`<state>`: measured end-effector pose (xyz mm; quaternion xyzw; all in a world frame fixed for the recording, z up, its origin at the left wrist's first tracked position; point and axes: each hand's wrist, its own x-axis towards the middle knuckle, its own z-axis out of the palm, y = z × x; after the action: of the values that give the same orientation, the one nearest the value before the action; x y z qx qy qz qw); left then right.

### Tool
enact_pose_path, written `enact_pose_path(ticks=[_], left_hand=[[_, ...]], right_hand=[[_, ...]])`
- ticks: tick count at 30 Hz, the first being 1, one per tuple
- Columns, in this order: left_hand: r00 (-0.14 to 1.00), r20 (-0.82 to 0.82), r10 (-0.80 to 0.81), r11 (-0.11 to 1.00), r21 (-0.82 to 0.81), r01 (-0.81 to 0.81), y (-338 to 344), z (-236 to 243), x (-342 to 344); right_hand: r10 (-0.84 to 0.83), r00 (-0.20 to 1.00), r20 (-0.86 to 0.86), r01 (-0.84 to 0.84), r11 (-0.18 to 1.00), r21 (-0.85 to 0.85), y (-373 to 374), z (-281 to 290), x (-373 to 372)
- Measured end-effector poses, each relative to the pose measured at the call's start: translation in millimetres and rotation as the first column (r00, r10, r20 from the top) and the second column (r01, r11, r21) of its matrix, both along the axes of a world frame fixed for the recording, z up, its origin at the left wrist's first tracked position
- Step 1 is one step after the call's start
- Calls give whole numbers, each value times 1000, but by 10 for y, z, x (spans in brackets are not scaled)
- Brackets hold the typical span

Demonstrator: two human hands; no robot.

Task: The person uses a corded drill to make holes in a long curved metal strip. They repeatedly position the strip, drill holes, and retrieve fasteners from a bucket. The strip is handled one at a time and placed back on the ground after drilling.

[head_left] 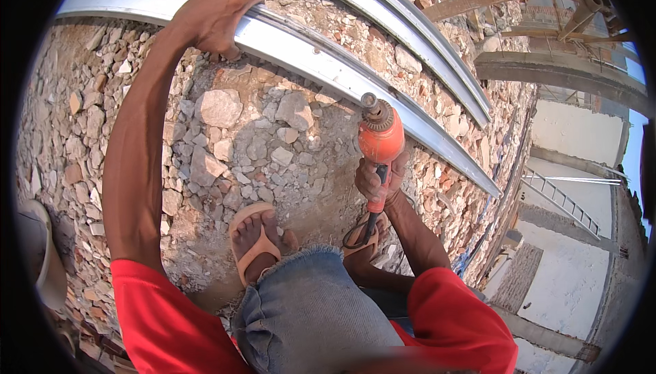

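A long silvery metal channel (pixel 301 58) runs across the rubble from the far left down to the right. Wrapped over it near its left part is my left hand (pixel 217 17), with the thumb on the near side. My right hand (pixel 381 181) grips an orange power drill (pixel 380 138) by its handle. The drill's chuck points away from me and appears close to the channel's near edge; whether it touches I cannot tell. A dark cord leaves the base of the handle and loops beside my foot.
Beyond lies a second metal channel (pixel 424 46), roughly parallel. Broken stones (pixel 220 109) and bricks cover the ground around my sandalled feet. At the left edge stands a pale bucket-like container (pixel 51 264). A ladder (pixel 562 202) leans against a wall on the right, near concrete beams (pixel 547 70).
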<state>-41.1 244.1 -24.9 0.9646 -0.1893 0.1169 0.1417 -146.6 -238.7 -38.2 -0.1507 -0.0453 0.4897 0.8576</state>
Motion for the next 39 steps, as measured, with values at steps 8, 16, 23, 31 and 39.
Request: enact_pose_path(ticks=[8, 16, 23, 31, 39], left_hand=[[999, -41, 5, 1000, -21, -6, 1, -37, 22], [995, -97, 23, 1000, -3, -23, -35, 41, -9], [996, 24, -88, 978, 190, 82, 25, 264, -272], [745, 288, 601, 749, -527, -401, -99, 106, -1893], [469, -351, 810, 293, -450, -844, -1542, 755, -4736]], right_hand=[[-20, 1000, -24, 19, 1000, -23, 57, 38, -24], [-60, 995, -79, 55, 996, -68, 19, -11, -118], [-51, 985, -163, 19, 981, -195, -124, -103, -274], [33, 942, -334, -190, 873, -449, 175, -265, -559], [275, 922, -273, -386, 598, -703, 873, -179, -441]])
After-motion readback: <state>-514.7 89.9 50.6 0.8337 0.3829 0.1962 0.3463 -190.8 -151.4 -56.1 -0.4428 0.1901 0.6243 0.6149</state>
